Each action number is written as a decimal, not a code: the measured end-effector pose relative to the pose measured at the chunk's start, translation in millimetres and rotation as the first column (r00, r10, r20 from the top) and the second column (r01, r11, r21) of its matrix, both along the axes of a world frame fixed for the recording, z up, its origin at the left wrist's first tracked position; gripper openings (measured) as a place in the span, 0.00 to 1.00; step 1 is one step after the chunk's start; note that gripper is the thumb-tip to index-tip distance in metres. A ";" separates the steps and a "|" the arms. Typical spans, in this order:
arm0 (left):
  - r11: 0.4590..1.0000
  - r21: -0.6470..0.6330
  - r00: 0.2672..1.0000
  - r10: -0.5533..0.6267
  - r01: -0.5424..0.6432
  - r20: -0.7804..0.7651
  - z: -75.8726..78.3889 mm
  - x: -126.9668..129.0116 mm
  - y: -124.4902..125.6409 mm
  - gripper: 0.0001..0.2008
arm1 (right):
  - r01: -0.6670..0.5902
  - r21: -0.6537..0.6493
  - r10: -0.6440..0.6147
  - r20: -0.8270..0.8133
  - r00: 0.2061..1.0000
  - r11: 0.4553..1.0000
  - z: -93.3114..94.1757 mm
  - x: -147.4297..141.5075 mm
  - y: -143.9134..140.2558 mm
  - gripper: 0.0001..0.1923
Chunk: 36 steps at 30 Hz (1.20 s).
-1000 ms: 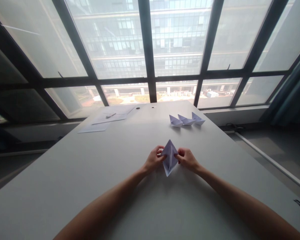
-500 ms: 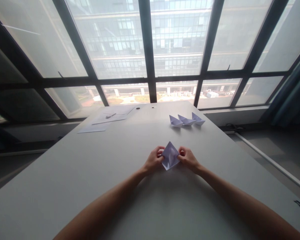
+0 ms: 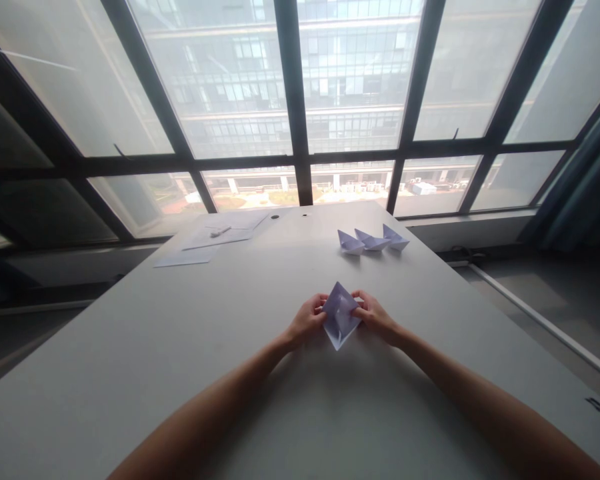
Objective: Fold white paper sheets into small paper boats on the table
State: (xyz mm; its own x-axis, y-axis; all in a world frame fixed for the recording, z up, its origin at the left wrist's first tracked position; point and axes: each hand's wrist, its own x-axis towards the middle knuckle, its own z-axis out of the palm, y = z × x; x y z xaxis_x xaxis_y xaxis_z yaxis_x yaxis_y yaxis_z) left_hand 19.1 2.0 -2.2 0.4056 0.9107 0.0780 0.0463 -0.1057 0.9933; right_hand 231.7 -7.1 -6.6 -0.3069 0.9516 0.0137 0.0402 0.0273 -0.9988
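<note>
a: where is the folded paper (image 3: 340, 315) right now?

b: low over the middle of the grey table (image 3: 130, 373), between the two hands, held as a diamond with one tip toward the window and one toward the person.

a: and the grip on each side?

b: the left hand (image 3: 307, 319) pinches the paper's left corner, fingers curled in on it. the right hand (image 3: 375, 315) pinches the right corner, thumb on top. both are grasping the paper, neither is loose. the hands sit just beside each other with the paper spanning the gap.

a: is the paper touching the table?

b: the near tip looks down at the surface, but i cannot tell if it rests there.

a: what else is on the table?

b: three finished paper boats (image 3: 373, 241) in a row toward the far right edge, well apart from the hands. at the far left lie flat sheets of paper (image 3: 225, 230) with a small white pen-like thing (image 3: 220, 231) on top. a curtain (image 3: 580, 193) hangs at the right.
</note>
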 end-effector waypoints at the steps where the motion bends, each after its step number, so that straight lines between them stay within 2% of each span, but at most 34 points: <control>1: 1.000 0.012 0.999 0.015 -0.014 -0.032 0.3 0.5 0.0 0.14 | 0.009 0.000 -0.009 0.013 1.000 1.000 -0.4 -0.2 0.4 0.15; 5: 0.997 0.053 0.992 0.058 -0.052 -0.112 1.6 1.8 -1.0 0.10 | 0.068 0.026 -0.069 0.018 0.997 0.997 -1.7 -1.4 2.1 0.17; 9: 0.990 0.045 0.977 0.136 -0.130 -0.163 2.3 -6.1 0.5 0.10 | 0.260 0.100 -0.263 0.019 0.965 0.961 -2.2 4.7 7.9 0.19; 12: 0.970 -0.001 0.951 0.240 -0.245 -0.196 5.3 -20.0 15.1 0.09 | 0.378 0.123 -0.384 0.028 0.923 0.918 -2.9 16.2 15.0 0.19; 15: 0.945 -0.051 0.933 0.308 -0.322 -0.184 12.0 -32.8 49.1 0.11 | 0.438 0.089 -0.440 0.006 0.898 0.895 -5.7 25.2 20.2 0.18; 18: 0.929 -0.088 0.925 0.341 -0.359 -0.169 19.0 -36.9 98.0 0.13 | 0.433 0.099 -0.437 0.022 0.899 0.896 -10.5 26.6 22.5 0.18; 22: 0.897 -0.143 0.901 0.390 -0.418 -0.188 21.7 -26.2 163.8 0.14 | 0.388 0.123 -0.398 0.071 0.915 0.913 -16.1 25.1 24.6 0.18; 25: 0.880 -0.161 0.884 0.407 -0.447 -0.231 19.0 -12.5 200.2 0.12 | 0.381 0.118 -0.390 0.067 0.918 0.917 -16.8 26.2 27.1 0.17; 30: 0.870 -0.184 0.860 0.379 -0.457 -0.341 15.0 -0.1 234.3 0.11 | 0.373 0.085 -0.379 0.074 0.923 0.924 -17.1 26.7 31.2 0.14; 33: 0.860 -0.185 0.835 0.374 -0.475 -0.403 14.4 0.7 242.7 0.15 | 0.366 0.077 -0.372 0.081 0.925 0.927 -18.5 25.6 32.7 0.14; 36: 0.860 -0.167 0.820 0.376 -0.483 -0.432 16.4 0.3 243.5 0.16 | 0.363 0.073 -0.368 0.084 0.926 0.929 -18.2 25.4 33.2 0.14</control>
State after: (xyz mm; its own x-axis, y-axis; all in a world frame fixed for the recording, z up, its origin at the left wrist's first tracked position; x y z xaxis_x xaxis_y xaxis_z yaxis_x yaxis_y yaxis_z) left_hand 19.4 245.5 14.1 -0.0830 0.9626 -0.2579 0.3955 0.2694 0.8781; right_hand 257.2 26.1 -24.8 0.0595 0.9966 0.0569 0.1520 0.0473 -0.9872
